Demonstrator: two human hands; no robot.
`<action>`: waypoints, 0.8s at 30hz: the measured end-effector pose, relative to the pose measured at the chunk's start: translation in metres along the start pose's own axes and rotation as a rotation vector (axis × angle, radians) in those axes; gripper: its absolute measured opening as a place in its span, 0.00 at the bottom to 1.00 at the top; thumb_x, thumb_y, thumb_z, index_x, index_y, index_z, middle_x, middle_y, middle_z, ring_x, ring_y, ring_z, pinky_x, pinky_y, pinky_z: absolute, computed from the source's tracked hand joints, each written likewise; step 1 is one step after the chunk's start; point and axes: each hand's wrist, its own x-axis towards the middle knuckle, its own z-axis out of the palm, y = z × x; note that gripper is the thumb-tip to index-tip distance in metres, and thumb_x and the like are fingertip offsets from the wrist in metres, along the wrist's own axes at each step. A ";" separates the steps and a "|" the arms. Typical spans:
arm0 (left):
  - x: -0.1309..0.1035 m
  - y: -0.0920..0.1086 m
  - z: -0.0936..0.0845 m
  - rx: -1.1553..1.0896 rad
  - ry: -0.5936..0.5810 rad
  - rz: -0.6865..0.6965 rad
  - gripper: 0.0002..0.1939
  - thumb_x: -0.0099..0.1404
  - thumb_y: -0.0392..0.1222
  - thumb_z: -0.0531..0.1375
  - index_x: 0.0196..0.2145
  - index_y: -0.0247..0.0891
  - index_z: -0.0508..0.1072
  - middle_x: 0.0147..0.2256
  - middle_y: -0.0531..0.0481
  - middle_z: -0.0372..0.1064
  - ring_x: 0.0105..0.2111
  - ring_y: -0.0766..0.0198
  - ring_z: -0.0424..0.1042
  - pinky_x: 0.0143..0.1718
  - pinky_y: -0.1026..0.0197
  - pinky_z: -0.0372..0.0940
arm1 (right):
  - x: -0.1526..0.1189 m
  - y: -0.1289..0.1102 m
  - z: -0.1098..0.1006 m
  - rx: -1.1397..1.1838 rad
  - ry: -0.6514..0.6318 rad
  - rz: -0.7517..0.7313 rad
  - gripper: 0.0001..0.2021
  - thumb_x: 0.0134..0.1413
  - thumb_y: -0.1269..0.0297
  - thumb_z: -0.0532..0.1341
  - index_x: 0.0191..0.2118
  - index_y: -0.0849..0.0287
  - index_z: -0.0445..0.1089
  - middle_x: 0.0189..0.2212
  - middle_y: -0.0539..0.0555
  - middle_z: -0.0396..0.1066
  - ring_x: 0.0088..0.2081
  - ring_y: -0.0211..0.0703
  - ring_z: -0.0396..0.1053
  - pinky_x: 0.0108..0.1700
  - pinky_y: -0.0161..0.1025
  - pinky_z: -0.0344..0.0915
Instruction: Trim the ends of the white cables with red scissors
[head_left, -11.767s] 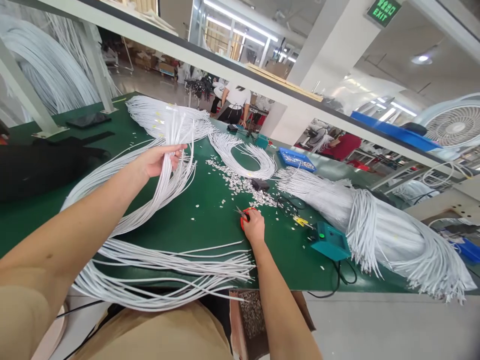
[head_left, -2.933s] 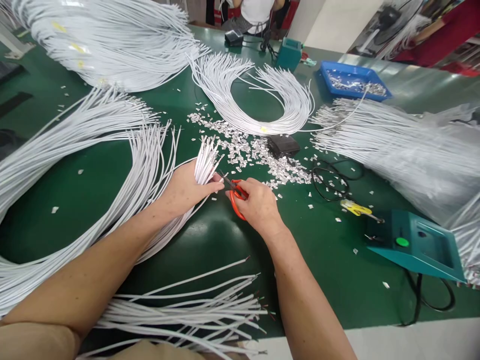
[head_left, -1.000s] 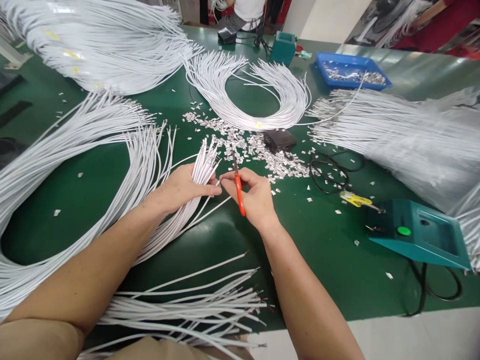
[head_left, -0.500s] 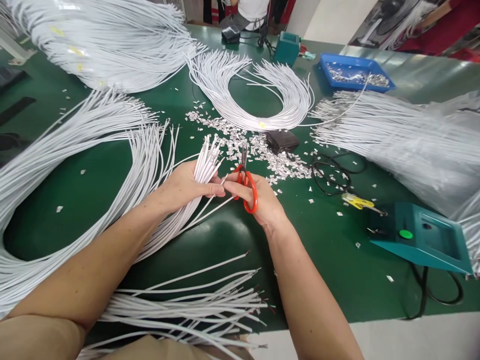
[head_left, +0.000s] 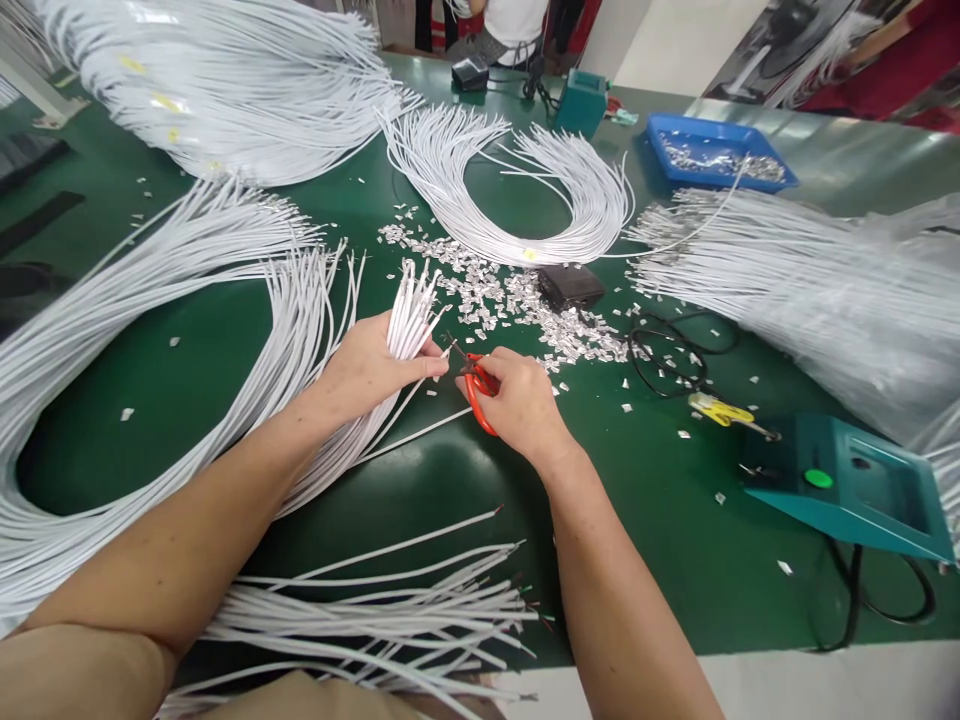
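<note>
My left hand (head_left: pixel 379 355) is closed round a bundle of white cables (head_left: pixel 411 318), whose cut ends fan upward above the thumb. One cable end pokes out by the thumb tip. Just to the right, my right hand (head_left: pixel 521 400) grips scissors with red handles (head_left: pixel 480 400). Their dark blades point left, close to that cable end at my left thumb. A single white cable runs from the bundle toward my right hand. Below my hands, more loose white cables (head_left: pixel 390 610) lie with stripped ends facing right.
Small silvery-white scraps (head_left: pixel 487 290) litter the green table (head_left: pixel 442 490) around a black block (head_left: pixel 570 287). Coiled cables (head_left: pixel 540 245) lie behind. A blue tray (head_left: pixel 720 180) stands at back right; a teal device (head_left: pixel 855 480) with a yellow clip (head_left: pixel 720 408) sits right. People are beyond.
The scissors have swung from pointing up to pointing left, the blades now at the cable end. My right fingers have moved off the cable by my left thumb. The left hand keeps its bundle.
</note>
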 end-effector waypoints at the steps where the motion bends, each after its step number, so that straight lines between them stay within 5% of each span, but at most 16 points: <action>1: 0.000 -0.001 0.000 0.012 0.004 0.007 0.14 0.49 0.49 0.68 0.31 0.38 0.77 0.32 0.50 0.77 0.34 0.57 0.74 0.35 0.60 0.66 | 0.000 0.000 -0.001 -0.019 0.011 -0.011 0.14 0.54 0.62 0.61 0.21 0.59 0.65 0.23 0.48 0.59 0.23 0.33 0.51 0.31 0.37 0.48; 14: 0.002 -0.006 0.002 0.030 0.022 0.045 0.15 0.48 0.50 0.69 0.31 0.39 0.76 0.32 0.51 0.77 0.35 0.56 0.75 0.36 0.59 0.67 | -0.001 0.003 -0.003 -0.180 0.015 -0.113 0.08 0.56 0.65 0.59 0.29 0.60 0.72 0.25 0.50 0.61 0.25 0.36 0.53 0.33 0.38 0.47; 24: 0.000 0.001 0.000 0.000 -0.007 0.012 0.12 0.49 0.46 0.68 0.30 0.39 0.76 0.33 0.51 0.77 0.36 0.56 0.75 0.38 0.59 0.67 | -0.002 0.003 -0.004 -0.066 0.008 -0.011 0.10 0.55 0.63 0.61 0.24 0.59 0.67 0.26 0.49 0.59 0.24 0.34 0.52 0.27 0.36 0.47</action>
